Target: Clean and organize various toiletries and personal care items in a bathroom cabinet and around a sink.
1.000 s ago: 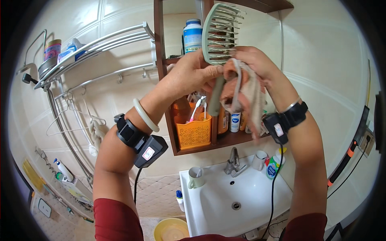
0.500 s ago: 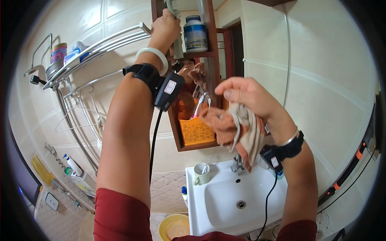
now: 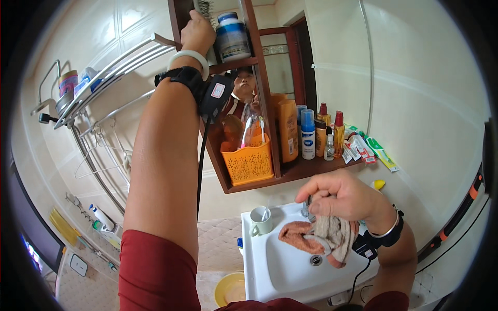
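My left hand (image 3: 198, 34) is raised into the upper compartment of a brown wall cabinet (image 3: 254, 182). Its fingers are closed around a hairbrush (image 3: 207, 9), whose bristles show above them. Right beside that hand stands a blue-labelled bottle (image 3: 233, 39). Above the white sink (image 3: 282, 277), my right hand (image 3: 345, 196) is partly curled, holding an orange and beige cloth (image 3: 316, 236). The cloth hangs below the palm in folds. Part of the grip on it is hidden behind the hand.
An orange basket (image 3: 249, 165) with toothbrushes sits in the lower compartment. Several bottles and tubes line the shelf to the right, including a blue-capped bottle (image 3: 308, 135). A pale green cup (image 3: 261, 222) stands on the sink's edge. A metal rack (image 3: 124, 65) juts out at left.
My right hand has lowered toward the sink with the cloth, uncovering the bottles and tubes on the shelf. My left hand stays at the hairbrush; the view has shifted.
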Demonstrator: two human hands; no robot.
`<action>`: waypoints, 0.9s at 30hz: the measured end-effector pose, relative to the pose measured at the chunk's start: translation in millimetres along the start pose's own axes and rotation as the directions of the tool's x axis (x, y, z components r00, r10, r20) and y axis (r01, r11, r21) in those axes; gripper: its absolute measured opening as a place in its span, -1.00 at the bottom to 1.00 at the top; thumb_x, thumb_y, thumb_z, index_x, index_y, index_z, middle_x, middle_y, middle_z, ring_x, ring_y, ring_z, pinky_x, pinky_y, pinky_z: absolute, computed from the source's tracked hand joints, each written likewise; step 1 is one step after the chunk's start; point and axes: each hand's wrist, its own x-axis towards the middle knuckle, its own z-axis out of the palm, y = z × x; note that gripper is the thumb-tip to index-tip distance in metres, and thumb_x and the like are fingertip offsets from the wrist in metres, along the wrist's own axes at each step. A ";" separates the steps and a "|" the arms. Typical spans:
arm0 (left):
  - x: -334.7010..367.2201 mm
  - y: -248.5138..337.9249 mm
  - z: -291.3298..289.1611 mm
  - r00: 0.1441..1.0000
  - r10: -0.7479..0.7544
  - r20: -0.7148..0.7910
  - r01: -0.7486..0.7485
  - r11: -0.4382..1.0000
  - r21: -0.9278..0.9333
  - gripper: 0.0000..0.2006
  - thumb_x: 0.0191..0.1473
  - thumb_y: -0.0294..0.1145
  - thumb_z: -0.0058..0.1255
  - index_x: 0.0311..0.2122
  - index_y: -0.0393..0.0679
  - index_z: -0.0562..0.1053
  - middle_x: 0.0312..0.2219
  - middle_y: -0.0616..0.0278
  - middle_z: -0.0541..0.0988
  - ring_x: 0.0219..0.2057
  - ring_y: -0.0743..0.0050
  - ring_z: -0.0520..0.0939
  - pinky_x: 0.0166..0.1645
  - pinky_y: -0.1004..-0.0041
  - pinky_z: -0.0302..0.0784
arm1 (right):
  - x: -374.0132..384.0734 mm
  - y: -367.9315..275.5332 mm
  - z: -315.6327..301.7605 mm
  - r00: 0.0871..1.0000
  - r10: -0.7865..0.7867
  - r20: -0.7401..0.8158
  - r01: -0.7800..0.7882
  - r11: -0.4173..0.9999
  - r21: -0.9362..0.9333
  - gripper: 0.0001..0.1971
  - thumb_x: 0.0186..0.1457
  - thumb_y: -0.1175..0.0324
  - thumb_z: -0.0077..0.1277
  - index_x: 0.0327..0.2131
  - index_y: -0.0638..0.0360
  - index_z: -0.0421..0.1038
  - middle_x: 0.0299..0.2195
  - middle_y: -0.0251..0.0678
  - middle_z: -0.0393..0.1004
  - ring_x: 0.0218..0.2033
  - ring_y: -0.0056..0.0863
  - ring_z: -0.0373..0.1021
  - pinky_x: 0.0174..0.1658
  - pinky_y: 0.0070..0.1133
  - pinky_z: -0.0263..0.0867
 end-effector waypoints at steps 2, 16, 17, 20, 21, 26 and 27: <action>-3.2 5.7 -1.8 0.999 -0.045 -0.010 0.045 0.998 -0.037 -0.53 -0.11 -0.39 -0.01 -0.09 -0.24 0.11 -0.11 -0.20 0.35 -0.14 -0.20 0.45 -0.10 0.12 0.40 | -2.5 -2.2 1.3 1.000 -0.004 0.028 0.005 0.998 -0.064 -0.79 0.02 0.40 0.00 -0.25 0.26 0.39 -0.49 -0.44 0.44 -0.43 -0.82 0.30 -0.30 -0.76 0.25; -39.0 -6.1 -3.1 0.907 0.374 -0.195 -0.357 0.927 0.119 -0.26 -0.16 -0.44 0.06 0.15 -0.08 -0.01 0.14 -0.21 -0.05 0.02 -0.30 0.23 0.04 0.20 0.30 | 1.3 -13.2 20.4 0.996 -0.039 0.085 0.057 0.974 -0.217 -0.77 -0.01 0.37 0.04 -0.25 0.22 0.40 -0.70 -0.48 0.33 -0.65 -0.78 0.18 -0.53 -0.75 0.15; -41.5 -3.3 -9.9 0.915 0.373 -0.153 -0.358 0.926 0.121 -0.27 -0.17 -0.44 0.07 0.14 -0.10 0.01 0.13 -0.23 -0.03 0.03 -0.33 0.22 0.05 0.19 0.30 | 2.8 -15.0 21.6 0.996 -0.040 0.085 0.059 0.973 -0.224 -0.77 -0.01 0.37 0.04 -0.25 0.22 0.40 -0.70 -0.48 0.33 -0.65 -0.78 0.18 -0.53 -0.75 0.15; -41.6 -5.5 -10.3 0.914 0.378 -0.148 -0.363 0.924 0.120 -0.28 -0.18 -0.44 0.08 0.12 -0.13 0.03 0.11 -0.26 -0.01 0.02 -0.35 0.21 0.04 0.19 0.30 | 4.1 -15.7 24.3 0.995 -0.056 0.084 0.074 0.968 -0.240 -0.77 -0.02 0.37 0.05 -0.26 0.22 0.40 -0.69 -0.47 0.35 -0.65 -0.78 0.20 -0.53 -0.75 0.16; -42.7 -6.3 -12.1 0.912 0.391 -0.125 -0.380 0.919 0.105 -0.31 -0.17 -0.46 0.06 0.11 -0.15 0.03 0.10 -0.31 0.00 0.02 -0.34 0.22 0.04 0.20 0.30 | 4.2 -15.2 25.4 0.995 -0.053 0.086 0.073 0.967 -0.244 -0.77 -0.02 0.37 0.05 -0.26 0.22 0.40 -0.69 -0.46 0.35 -0.64 -0.78 0.20 -0.52 -0.75 0.16; -43.4 -11.6 -9.0 0.880 0.472 -0.058 -0.411 0.816 0.406 -0.45 -0.07 -0.40 -0.07 0.07 -0.27 0.11 0.04 -0.40 0.11 0.03 -0.30 0.22 0.08 0.22 0.23 | 2.8 -15.7 31.1 0.994 -0.031 0.100 0.054 0.970 -0.235 -0.77 -0.03 0.37 0.06 -0.26 0.23 0.40 -0.68 -0.44 0.37 -0.64 -0.78 0.23 -0.51 -0.74 0.19; -46.7 -8.5 -11.9 0.869 0.493 -0.034 -0.417 0.769 0.486 -0.47 -0.05 -0.38 -0.09 0.05 -0.30 0.13 0.03 -0.39 0.13 0.04 -0.29 0.21 0.09 0.21 0.20 | 1.8 -15.7 31.6 0.995 -0.032 0.099 0.054 0.970 -0.236 -0.77 -0.03 0.37 0.06 -0.26 0.23 0.40 -0.68 -0.44 0.37 -0.64 -0.77 0.24 -0.52 -0.73 0.19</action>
